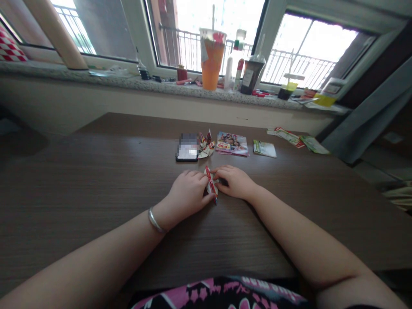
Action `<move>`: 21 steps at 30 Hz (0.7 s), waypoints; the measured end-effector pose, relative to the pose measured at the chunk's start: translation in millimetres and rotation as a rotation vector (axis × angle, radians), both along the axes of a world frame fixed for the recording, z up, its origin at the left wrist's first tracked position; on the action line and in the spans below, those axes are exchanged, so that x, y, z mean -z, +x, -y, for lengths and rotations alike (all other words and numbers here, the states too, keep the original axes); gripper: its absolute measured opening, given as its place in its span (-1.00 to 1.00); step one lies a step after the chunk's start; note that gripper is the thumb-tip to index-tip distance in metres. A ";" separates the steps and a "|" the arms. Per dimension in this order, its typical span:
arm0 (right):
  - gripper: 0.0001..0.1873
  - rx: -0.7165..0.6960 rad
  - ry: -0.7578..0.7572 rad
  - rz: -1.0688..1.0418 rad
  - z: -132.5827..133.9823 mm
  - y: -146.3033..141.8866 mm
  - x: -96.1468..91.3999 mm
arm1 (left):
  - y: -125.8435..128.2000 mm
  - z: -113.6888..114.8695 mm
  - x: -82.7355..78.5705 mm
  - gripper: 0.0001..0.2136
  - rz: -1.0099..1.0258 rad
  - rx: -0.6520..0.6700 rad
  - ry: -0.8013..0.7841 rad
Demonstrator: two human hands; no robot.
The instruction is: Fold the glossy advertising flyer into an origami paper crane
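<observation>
My left hand (188, 193) and my right hand (234, 181) meet at the middle of the dark wooden table (96, 193). Between them they pinch a small folded piece of red and white printed paper (210, 182), which stands on edge on the tabletop. Both hands have their fingers curled onto the paper. A silver bangle (155, 221) circles my left wrist.
Beyond the hands lie a phone (187, 148), a folded paper figure (206, 145), a stack of printed paper (231, 143) and more leaflets (264, 148) to the right. The stone windowsill (128, 81) holds an orange cup (211, 60), a dark drink cup (251, 75) and bottles.
</observation>
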State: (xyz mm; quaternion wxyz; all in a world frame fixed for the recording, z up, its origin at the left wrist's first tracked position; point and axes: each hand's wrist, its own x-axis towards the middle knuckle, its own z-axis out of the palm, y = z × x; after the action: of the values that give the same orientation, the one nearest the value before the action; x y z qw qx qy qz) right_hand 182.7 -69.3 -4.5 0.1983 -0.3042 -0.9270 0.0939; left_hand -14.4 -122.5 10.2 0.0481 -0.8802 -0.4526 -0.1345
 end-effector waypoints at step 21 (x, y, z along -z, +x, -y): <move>-0.81 -0.033 0.037 -0.025 0.2 2.8 0.1 | -5.8 -3.4 2.6 -0.66 -0.044 0.014 0.009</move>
State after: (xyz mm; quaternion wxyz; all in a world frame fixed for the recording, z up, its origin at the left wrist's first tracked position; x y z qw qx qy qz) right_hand 185.5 -69.5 -4.6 0.2139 -0.2840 -0.9309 0.0838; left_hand -20.2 -119.0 7.5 0.0611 -0.8859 -0.4446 -0.1175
